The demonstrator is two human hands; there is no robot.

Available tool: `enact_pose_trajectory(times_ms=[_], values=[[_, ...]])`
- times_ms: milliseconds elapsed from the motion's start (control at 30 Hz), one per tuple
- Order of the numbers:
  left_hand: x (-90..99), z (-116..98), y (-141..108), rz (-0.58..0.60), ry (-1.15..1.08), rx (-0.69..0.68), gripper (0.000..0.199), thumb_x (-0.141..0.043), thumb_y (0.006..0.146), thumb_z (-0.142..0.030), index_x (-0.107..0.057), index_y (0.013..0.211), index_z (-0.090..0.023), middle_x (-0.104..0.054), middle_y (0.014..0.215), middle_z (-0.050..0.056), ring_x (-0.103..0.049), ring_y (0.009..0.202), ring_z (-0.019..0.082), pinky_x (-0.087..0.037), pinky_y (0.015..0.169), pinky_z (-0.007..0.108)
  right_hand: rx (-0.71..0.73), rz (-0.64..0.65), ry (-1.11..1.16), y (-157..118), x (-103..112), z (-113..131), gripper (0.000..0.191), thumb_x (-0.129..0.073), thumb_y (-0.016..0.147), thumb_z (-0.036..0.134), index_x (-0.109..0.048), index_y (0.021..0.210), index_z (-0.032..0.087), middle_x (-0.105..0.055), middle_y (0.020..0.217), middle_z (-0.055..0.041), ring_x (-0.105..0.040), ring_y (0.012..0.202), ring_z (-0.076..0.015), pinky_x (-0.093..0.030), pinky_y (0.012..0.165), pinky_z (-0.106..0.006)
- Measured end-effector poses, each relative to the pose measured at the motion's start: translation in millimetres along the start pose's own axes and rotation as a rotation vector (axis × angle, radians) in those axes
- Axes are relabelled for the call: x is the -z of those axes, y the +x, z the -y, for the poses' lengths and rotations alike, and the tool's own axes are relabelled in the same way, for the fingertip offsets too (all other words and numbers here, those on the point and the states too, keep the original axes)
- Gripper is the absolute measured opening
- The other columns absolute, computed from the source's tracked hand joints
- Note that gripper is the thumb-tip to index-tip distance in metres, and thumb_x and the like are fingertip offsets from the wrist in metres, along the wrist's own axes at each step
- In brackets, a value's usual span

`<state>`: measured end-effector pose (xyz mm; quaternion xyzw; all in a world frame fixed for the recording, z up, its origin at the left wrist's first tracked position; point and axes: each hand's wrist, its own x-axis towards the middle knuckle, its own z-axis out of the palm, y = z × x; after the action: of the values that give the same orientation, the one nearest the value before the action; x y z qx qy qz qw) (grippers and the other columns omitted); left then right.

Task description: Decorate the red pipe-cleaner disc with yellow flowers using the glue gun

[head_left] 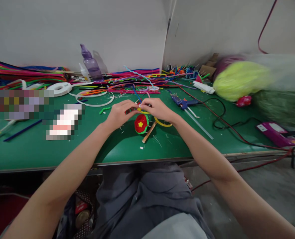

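My left hand (120, 114) and my right hand (158, 109) meet over the green tabletop, fingertips pinched close together. Between them runs a yellow pipe cleaner (163, 124), which curves out below my right hand. Just under my fingers is a round red piece (139, 120) with a green rim and a yellow star-shaped centre. A flat wooden stick (149, 132) lies beside it on the right. What exactly the fingertips pinch is partly hidden by the fingers.
Bundles of coloured pipe cleaners (33, 74) line the back, near a purple bottle (92, 66) and a white tape roll (59, 89). To the right are a blue glue gun (183, 101) with its cord, a purple power strip (278, 134) and plastic-wrapped bundles (242, 79). A blurred-out flat object (65, 122) lies left.
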<state>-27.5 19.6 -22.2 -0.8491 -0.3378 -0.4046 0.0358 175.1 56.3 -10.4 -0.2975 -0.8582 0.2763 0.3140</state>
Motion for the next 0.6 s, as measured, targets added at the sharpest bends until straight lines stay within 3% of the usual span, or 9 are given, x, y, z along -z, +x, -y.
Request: enact_pose_trajectory(times_ms=[200,433,533,600], values=[[-1.8,-3,-1,-0.011,-0.02,0.001,0.022,-0.061,0.089,-0.038,-0.067,0.082,-0.018,-0.07,0.077,0.003,-0.063,0.07,0.013,-0.047,0.066,0.024,-0.001,-0.008,0.055,0,0,-1,0.024,-0.052,0.089,0.032,-0.064,0.078,0.014,-0.064,0.079,-0.0031,-0.052,0.071,-0.0126,-0.036,0.069,-0.027],[-0.9,-6,-1,-0.039,-0.04,0.19,0.024,-0.065,0.085,-0.042,-0.068,0.08,-0.019,-0.07,0.076,0.003,-0.06,0.064,0.013,-0.047,0.064,0.026,-0.093,0.033,0.183,-3,9,6,0.031,-0.06,0.085,0.043,-0.069,0.08,0.013,-0.063,0.069,-0.002,-0.053,0.065,-0.0115,-0.038,0.062,-0.025],[-1.8,-7,0,-0.075,-0.104,0.256,0.024,-0.067,0.083,-0.043,-0.068,0.081,-0.018,-0.069,0.076,0.003,-0.06,0.064,0.012,-0.048,0.063,0.025,-0.108,0.115,0.247,-3,9,6,0.027,-0.062,0.083,0.038,-0.067,0.074,0.013,-0.06,0.061,-0.0006,-0.052,0.058,-0.0106,-0.038,0.059,-0.025],[-2.2,-8,1,-0.081,-0.179,0.306,0.026,-0.069,0.08,-0.044,-0.067,0.083,-0.018,-0.068,0.079,0.004,-0.061,0.067,0.013,-0.049,0.063,0.025,-0.08,0.094,0.243,-2,7,4,0.023,-0.062,0.083,0.033,-0.066,0.073,0.013,-0.057,0.059,0.0011,-0.049,0.055,-0.0093,-0.036,0.057,-0.024]])
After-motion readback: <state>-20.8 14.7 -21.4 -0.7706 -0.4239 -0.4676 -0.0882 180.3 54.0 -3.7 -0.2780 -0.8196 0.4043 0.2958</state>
